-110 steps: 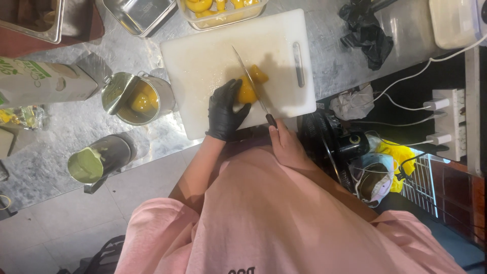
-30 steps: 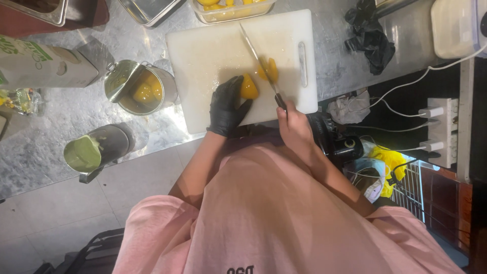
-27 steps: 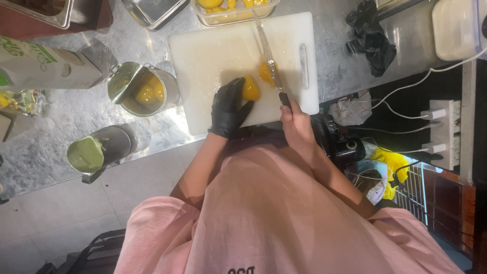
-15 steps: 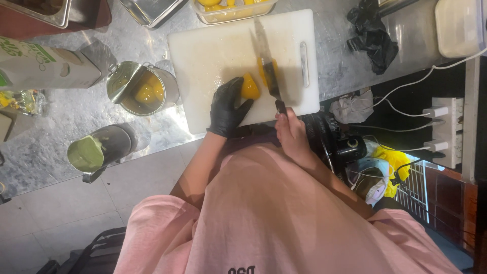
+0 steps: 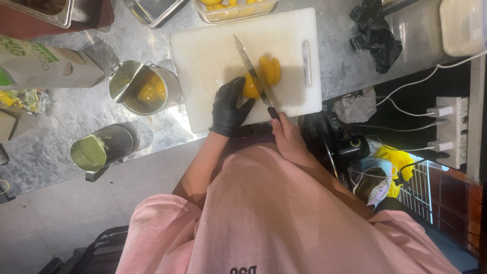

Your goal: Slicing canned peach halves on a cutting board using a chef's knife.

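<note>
Your left hand [image 5: 229, 107], in its black glove, is clamped over a yellow fruit half [image 5: 249, 87] near the front edge of the white cutting board [image 5: 213, 45]; the fingers curl around the fruit's left side and pin it down; your right hand [image 5: 287, 136] is bare and closed around the dark handle of the knife [image 5: 252, 72], just off the board's front edge.

What has changed is the blade; half a second ago it stood nearly straight up the board over the fruit, and now it slants from the handle toward the board's far-left side, its edge lying along the right flank of the held half. A cut piece [image 5: 270, 70] now lies clear of the blade on the right, toward the slotted handle at the board's right edge, apart from the piece under your glove; a second ago the two pieces sat closer together. I judge from this that one slice has just come free and you are resetting the knife for the next cut into what is left; the held half looks smaller than the freed one, so little seems to remain of this fruit.

At the counter's left, the open tin [image 5: 143, 87] of yellow halves stands just beside the board's left edge, unchanged; the steel cup [image 5: 99, 149] of pale green liquid sits at the counter's front edge; the clear tub [image 5: 234, 8] of cut yellow fruit touches the board's far edge.
</note>
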